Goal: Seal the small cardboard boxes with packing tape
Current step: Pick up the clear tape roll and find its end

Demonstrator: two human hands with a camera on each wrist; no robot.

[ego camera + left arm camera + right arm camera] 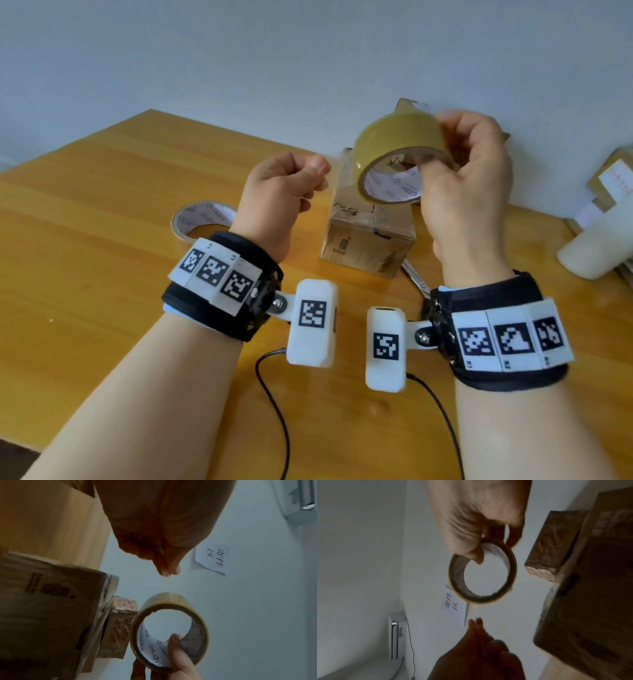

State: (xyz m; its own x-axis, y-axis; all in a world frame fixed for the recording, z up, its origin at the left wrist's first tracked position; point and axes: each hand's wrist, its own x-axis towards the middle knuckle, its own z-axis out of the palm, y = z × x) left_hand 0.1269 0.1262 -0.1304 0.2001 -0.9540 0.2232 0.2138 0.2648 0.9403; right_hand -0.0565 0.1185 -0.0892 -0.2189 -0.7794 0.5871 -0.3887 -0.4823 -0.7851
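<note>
My right hand (445,150) holds a roll of yellowish packing tape (397,137) in the air, thumb inside the core and fingers over the outside; the same roll (482,573) shows in the right wrist view. To its left, my left hand (317,178) pinches the tape's clear free end between thumb and fingertips (475,623), a short strip stretched to the roll. A small cardboard box (366,240) stands on the wooden table (102,192) just below and behind both hands, its top glossy with tape. The left wrist view shows this box (51,608) beside the roll (169,631).
A second tape roll (202,219) lies flat on the table left of the box. A metal tool (416,279) lies at the box's near right corner. More taped boxes (609,192) and a white bundle (589,253) sit at the right edge. A smaller box (120,626) is behind.
</note>
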